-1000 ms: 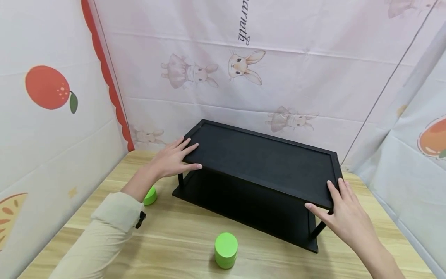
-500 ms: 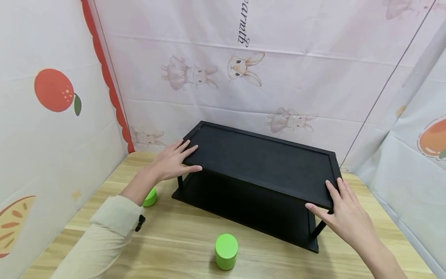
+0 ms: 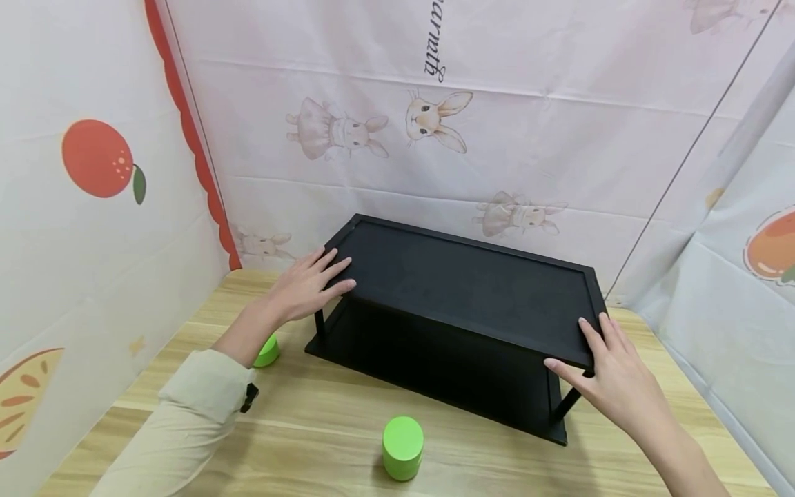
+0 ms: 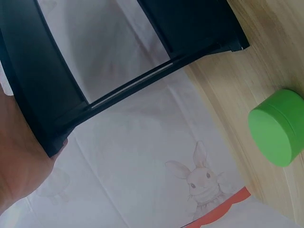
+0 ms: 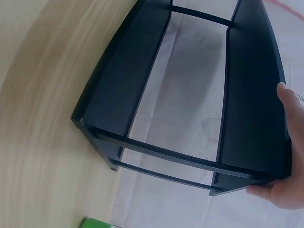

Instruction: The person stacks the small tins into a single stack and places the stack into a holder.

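Note:
A black two-tier rack (image 3: 466, 290) stands on the wooden table, set at a slant. My left hand (image 3: 304, 283) rests on its left end with spread, straight fingers on the top board and the thumb by the front edge. My right hand (image 3: 624, 376) lies at the opposite front corner, fingers extended over the top and thumb against the front edge. In the right wrist view, part of that hand (image 5: 297, 142) shows beside the upper board. The left wrist view has the left hand (image 4: 21, 161) at the board's end; its fingertips are mostly hidden.
A green cylinder (image 3: 403, 449) stands on the table (image 3: 310, 428) in front of the rack. Another green round piece (image 3: 268, 352) sits left of the rack, partly behind the left forearm. Printed cloth (image 3: 528, 138) hangs behind and at both sides.
The rack's top has shifted slightly left and its right end slightly back, with both hands staying on it. The left thumb has moved up a little. The green cylinder stays put.

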A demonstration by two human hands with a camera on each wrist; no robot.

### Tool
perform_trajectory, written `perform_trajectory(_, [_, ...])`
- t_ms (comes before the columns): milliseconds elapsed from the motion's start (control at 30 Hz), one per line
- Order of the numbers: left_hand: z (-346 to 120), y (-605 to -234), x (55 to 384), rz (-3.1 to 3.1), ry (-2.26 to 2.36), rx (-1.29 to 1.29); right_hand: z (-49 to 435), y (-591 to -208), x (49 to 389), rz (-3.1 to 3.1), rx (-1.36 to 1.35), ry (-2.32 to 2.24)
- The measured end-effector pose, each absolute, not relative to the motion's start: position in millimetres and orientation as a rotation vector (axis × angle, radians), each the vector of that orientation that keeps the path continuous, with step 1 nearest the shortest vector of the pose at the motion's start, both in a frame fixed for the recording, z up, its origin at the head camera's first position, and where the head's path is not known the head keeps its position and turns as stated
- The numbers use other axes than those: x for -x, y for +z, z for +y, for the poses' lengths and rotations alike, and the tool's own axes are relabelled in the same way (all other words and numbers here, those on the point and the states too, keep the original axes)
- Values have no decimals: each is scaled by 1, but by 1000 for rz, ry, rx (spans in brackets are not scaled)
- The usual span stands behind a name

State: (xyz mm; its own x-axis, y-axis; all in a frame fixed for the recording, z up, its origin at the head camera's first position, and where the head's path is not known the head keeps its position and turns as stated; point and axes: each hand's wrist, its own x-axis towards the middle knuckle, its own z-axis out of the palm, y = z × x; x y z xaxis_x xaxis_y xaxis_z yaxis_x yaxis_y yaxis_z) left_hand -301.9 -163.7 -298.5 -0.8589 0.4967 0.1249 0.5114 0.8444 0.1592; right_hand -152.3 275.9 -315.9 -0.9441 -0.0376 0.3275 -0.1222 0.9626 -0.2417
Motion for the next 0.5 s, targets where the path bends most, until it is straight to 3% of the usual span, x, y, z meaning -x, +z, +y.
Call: perform_trajectory(500, [-162, -298, 301, -2914, -300, 771, 278, -314, 158, -2792, -135, 376])
